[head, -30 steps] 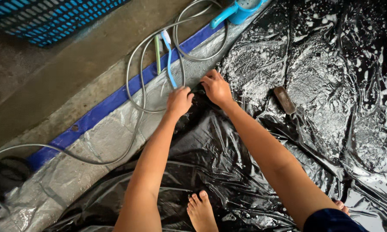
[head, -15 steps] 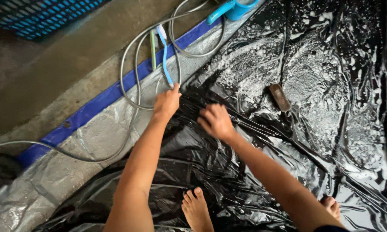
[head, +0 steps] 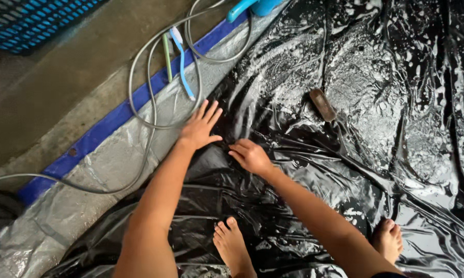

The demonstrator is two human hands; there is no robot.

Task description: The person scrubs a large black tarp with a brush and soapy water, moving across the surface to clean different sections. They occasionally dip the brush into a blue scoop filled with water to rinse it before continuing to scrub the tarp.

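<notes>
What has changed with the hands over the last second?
The right hand slid back toward the person, from up near the sheet's edge to the wet black plastic sheet. The left hand stayed at that edge but opened, fingers now spread flat. Neither took hold of anything. The grey hose, toothbrushes and brown brush stayed put.

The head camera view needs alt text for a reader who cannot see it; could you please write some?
Seen from above, a person's left hand and right hand press flat on a wet, soapy black plastic sheet spread over a grey tarp. A grey hose loops nearby, and a brown brush lies on the suds.
</notes>
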